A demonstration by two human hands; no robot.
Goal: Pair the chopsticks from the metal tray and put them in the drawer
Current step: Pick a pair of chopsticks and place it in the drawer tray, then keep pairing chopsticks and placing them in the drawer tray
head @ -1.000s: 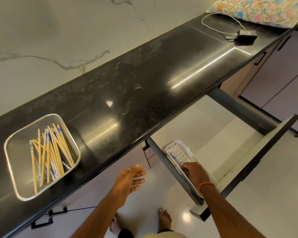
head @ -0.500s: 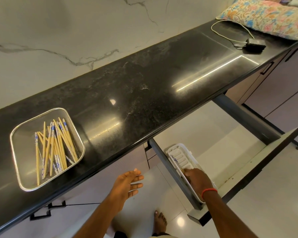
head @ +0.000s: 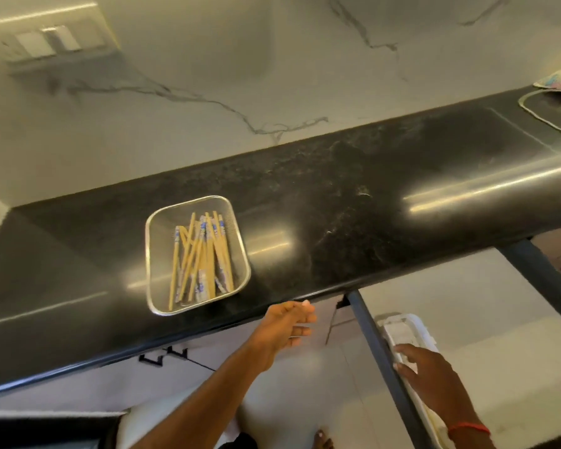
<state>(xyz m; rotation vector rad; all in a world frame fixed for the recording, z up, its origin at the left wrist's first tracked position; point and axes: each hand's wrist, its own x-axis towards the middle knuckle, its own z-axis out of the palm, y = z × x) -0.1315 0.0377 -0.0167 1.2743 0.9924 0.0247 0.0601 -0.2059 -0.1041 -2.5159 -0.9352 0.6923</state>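
black counter (head: 337,189) spans the view; the open drawer (head: 374,345) sits below its front edge at your right. metal tray (head: 240,247) rests near the counter's front edge, chopsticks (head: 201,254) heaped inside. your left hand (head: 285,328), open and empty, hovers just right of the tray. your right hand (head: 431,380), fingers spread, lies over the white organizer (head: 415,328) in the drawer.

Counter (head: 337,196) bare right of tray (head: 153,254); drawer rail (head: 379,351) flanks organizer (head: 421,328).
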